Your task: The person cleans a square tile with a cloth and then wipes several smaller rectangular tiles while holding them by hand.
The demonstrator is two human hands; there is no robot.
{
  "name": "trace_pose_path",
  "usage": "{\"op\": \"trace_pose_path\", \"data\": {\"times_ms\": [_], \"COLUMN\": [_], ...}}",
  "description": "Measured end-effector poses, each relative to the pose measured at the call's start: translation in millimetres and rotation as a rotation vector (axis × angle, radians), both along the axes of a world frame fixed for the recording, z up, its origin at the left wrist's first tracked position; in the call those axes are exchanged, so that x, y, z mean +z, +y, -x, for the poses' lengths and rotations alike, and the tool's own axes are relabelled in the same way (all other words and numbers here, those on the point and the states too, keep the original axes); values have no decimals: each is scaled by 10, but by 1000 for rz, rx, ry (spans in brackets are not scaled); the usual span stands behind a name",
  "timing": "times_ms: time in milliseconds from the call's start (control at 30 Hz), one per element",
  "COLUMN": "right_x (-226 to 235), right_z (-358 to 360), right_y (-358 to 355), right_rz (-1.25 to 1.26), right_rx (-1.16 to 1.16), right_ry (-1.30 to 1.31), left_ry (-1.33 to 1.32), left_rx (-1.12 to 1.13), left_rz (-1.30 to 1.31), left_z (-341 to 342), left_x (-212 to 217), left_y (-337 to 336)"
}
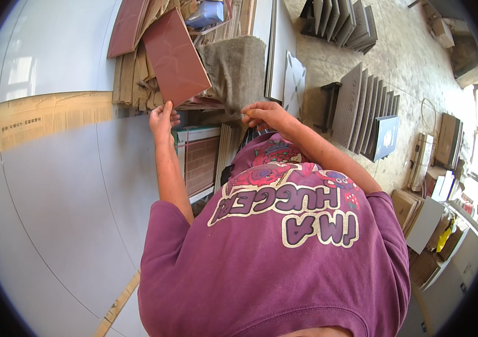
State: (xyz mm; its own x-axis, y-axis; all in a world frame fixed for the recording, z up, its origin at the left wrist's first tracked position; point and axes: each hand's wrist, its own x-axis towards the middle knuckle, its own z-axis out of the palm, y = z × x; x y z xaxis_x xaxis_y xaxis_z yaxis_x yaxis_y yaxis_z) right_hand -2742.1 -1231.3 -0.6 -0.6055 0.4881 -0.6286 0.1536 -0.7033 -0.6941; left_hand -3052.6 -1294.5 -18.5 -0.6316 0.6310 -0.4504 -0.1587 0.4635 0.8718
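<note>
The left hand (164,119) is holding the red tile (177,59) by its near lower edge, and the thumb is pressing on the glossy face. The tile is sloping over the pile of wood strips (127,78), with its far end pointing away from the person. The right hand (268,114) is hanging apart from the tile, near the lower part of a grey-brown cloth (239,64). Its fingers are bending and coming narrow together; I cannot tell if they are holding something small.

Next to the red tile, on its left, a second tile (129,27) is lying on the wood. A blue object (206,14) is resting beyond the cloth. Below the left hand, a brick-pattern panel (200,163) is standing. On the left, white panels (53,208) are spreading wide, and a brown strip (45,121) is crossing them. To the right, a near rack (362,109) and a far rack (343,23) are carrying upright boards on the floor (317,64).
</note>
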Motion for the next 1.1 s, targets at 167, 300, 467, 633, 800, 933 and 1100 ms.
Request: {"op": "trace_pose_path", "data": {"times_ms": [167,300,467,633,800,933,1100], "right_x": [47,77,83,91,87,107,62], "right_z": [-40,-76,-106,-120,-110,-90,-43], "right_y": [-26,-55,-91,-123,-145,-161,-180], "right_rz": [-30,-41,-36,-38,-31,-47,-123], "right_rx": [9,3,-1,5,25,55,91], "right_ry": [9,15,26,25,16,9,20], "left_ry": [-208,-335,-402,-469,-470,-493,-489], "left_rx": [101,155,174,194,91,-1,-11], "left_rz": [-128,-204,-237,-268,-306,-335,-388], "left_z": [-61,-20,-75,-140,-276,-339,-473], "left_x": [-2,-111,-120,-159,-118,-63,39], "left_y": [22,-8,-69,-159,-308,-446,-641]}}
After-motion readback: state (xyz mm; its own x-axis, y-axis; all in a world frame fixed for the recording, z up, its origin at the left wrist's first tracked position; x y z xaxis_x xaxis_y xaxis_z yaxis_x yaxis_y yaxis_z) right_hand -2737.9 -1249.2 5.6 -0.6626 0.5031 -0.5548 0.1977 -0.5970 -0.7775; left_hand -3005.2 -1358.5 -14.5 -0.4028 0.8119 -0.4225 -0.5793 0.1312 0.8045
